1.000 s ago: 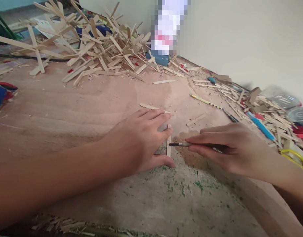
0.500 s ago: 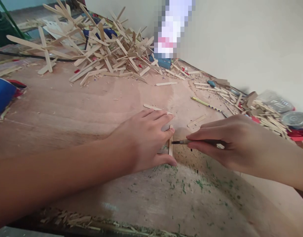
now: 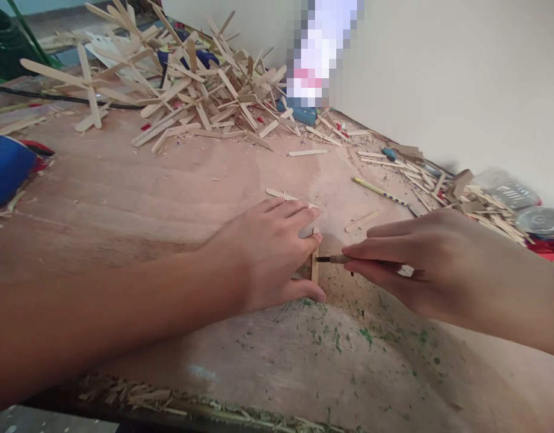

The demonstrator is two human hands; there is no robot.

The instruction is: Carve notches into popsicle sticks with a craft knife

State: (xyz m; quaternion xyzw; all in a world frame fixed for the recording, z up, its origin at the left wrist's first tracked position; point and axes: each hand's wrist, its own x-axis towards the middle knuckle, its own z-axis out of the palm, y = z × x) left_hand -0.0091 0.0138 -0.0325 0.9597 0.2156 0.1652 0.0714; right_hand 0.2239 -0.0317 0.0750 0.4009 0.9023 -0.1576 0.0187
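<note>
My left hand [image 3: 281, 243] lies on the wooden table with its fingers spread. Its index finger and thumb hold a narrow wooden craft stick [image 3: 315, 270] down, one near each end, and the stick points away from me. In a pinch grip, my right hand [image 3: 416, 258] holds a slim, pen-like craft knife [image 3: 333, 259]. Its dark, narrow tip meets the stick's right side between my left thumb and index finger. Most of the handle is hidden by my fingers. Another craft stick [image 3: 281, 193] lies just beyond my left fingertips.
A tangled pile of joined craft sticks [image 3: 231, 90] covers the back left. A yellow patterned pencil [image 3: 378, 190] and a loose stick [image 3: 361, 221] lie beyond my right hand. Clear plastic containers [image 3: 541, 219] and more sticks are at right. A blue object [image 3: 8, 168] stands at left.
The whole view has shifted slightly, so things appear a little further right. The knife tip stays at the stick, and both hands keep their hold.
</note>
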